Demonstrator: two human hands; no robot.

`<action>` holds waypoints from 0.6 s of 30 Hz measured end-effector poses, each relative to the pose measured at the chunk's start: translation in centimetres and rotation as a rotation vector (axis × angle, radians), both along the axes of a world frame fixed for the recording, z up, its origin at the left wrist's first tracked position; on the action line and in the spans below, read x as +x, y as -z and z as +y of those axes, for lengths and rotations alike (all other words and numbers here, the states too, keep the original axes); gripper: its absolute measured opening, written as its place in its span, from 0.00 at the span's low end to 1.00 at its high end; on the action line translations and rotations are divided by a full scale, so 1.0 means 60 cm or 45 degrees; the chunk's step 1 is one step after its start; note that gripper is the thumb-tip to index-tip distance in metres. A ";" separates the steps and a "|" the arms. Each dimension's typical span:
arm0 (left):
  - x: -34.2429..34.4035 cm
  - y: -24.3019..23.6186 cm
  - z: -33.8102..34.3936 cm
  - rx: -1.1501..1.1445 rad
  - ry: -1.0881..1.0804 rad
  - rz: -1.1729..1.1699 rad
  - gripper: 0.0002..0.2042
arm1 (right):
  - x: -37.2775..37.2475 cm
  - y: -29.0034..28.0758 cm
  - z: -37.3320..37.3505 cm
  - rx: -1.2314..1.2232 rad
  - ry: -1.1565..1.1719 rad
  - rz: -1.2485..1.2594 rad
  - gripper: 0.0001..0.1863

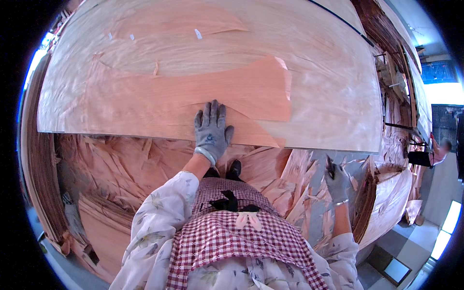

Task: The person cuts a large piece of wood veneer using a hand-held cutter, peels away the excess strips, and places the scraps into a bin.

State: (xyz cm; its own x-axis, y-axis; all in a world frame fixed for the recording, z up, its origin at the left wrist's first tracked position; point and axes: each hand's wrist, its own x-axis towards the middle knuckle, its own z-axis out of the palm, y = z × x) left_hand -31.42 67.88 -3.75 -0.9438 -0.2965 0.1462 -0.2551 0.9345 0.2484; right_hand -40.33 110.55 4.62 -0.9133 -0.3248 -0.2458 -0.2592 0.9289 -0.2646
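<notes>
A large pale wood sheet (pixel 328 96) with thin orange veneer pieces (pixel 183 92) laid on it fills the upper view. My left hand (pixel 211 130), in a grey glove, lies flat on the orange veneer near the sheet's near edge, fingers stretched forward. My right hand (pixel 337 182), also gloved, hangs below that edge at the right, closed round a small dark tool (pixel 330 165) whose type I cannot make out. Small white slips (pixel 197 34) sit on the upper part of the sheet.
Piles of veneer (pixel 41 159) stand at the left, with more stacks (pixel 386 203) at the right. Torn veneer scraps (pixel 111 164) cover the area below the sheet around my feet (pixel 234 169). A person (pixel 425 157) is at the far right beside stacked boards.
</notes>
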 end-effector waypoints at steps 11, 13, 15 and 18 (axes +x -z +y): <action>-0.001 -0.002 0.000 0.011 0.022 -0.008 0.33 | -0.033 0.077 -0.255 -0.293 -0.397 -0.199 0.18; 0.000 0.000 0.000 -0.014 0.012 0.059 0.33 | -0.035 0.082 -0.222 -0.172 -0.296 -0.278 0.18; 0.000 0.003 -0.001 0.029 0.006 -0.023 0.33 | -0.027 0.067 -0.171 -0.124 -0.201 -0.208 0.17; 0.000 0.006 0.001 0.040 0.026 -0.068 0.34 | -0.007 0.021 -0.094 0.203 -0.236 -0.393 0.22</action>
State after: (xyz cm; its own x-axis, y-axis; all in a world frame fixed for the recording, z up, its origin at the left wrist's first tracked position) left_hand -31.40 67.94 -4.10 -0.9559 -0.2808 0.0865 -0.2498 0.9316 0.2641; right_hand -40.73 104.90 3.34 -0.7178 -0.4132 -0.5604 -0.3573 0.9094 -0.2129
